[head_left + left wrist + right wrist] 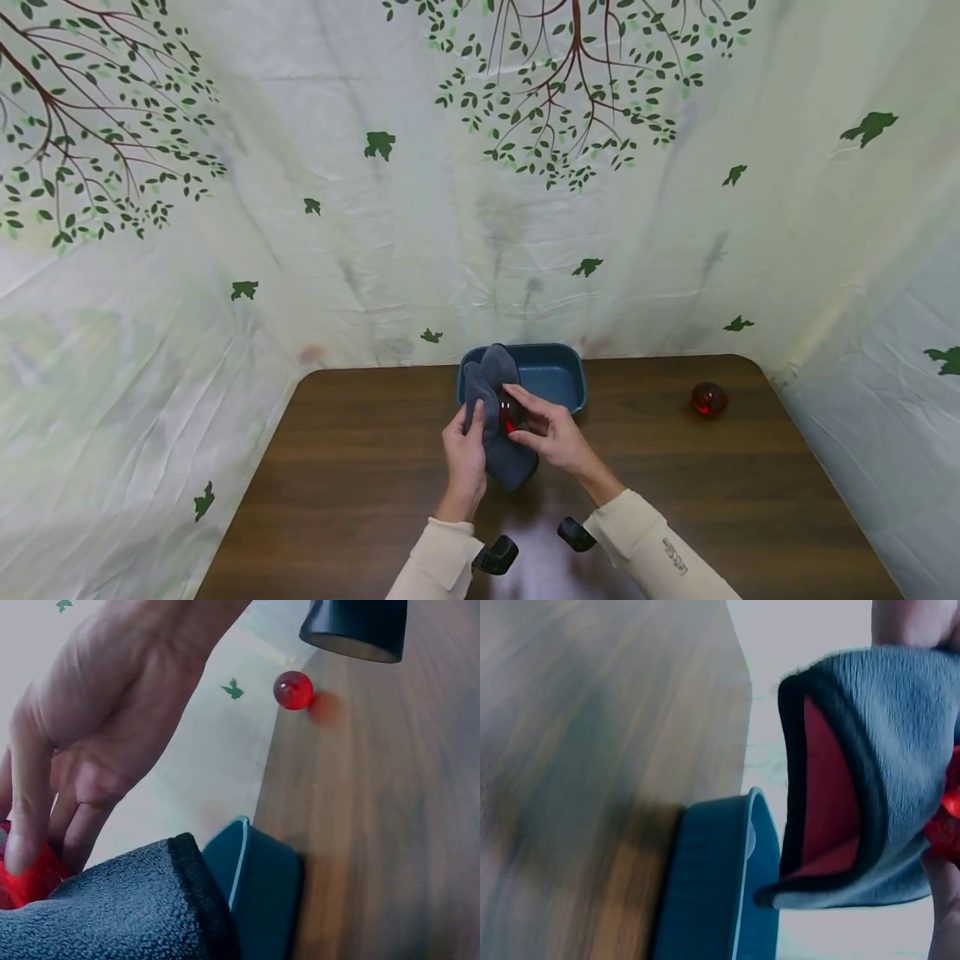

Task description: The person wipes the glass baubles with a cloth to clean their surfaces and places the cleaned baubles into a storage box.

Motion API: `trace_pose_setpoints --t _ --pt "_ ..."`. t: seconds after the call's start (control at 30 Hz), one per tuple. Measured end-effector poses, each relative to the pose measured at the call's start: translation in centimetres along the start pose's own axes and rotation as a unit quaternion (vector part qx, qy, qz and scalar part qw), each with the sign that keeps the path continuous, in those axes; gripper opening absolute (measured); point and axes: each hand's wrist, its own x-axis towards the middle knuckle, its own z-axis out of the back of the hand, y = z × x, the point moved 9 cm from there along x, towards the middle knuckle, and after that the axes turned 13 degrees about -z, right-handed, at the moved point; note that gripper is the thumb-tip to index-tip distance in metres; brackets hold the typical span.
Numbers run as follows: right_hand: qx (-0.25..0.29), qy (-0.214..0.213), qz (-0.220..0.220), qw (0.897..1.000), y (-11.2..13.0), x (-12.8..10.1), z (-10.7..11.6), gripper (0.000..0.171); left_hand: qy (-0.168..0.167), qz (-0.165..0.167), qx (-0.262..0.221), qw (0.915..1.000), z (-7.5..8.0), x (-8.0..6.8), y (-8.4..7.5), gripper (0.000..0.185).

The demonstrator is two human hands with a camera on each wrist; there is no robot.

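A red ball (510,414) is pinched in the fingers of the right hand (553,436) and pressed against a grey cloth (491,412), just in front of the near rim of a blue tub (558,375) at the table's (360,467) centre. The cloth is gripped by the left hand (463,454), fingers curled round its left edge, with its upper end draped over the tub's left corner and its lower end hanging toward the table. In the right wrist view the cloth's fold (870,780) is seen tinted red on its inner face. A second red ball (708,399) is seen at about three o'clock from the tub, well apart, resting alone near the table's right edge. Cream sleeves (645,546) are worn on both arms. The table is enclosed by a pale backdrop (480,208) printed with green leaves and branches.
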Motion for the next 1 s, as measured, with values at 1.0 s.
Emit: trace_pose_setpoints --t 1.0 --pt "0.017 -0.052 -0.011 0.998 2.8 -0.6 0.3 0.053 0.025 -0.027 -0.033 0.9988 -0.3 -0.2 -0.2 0.035"
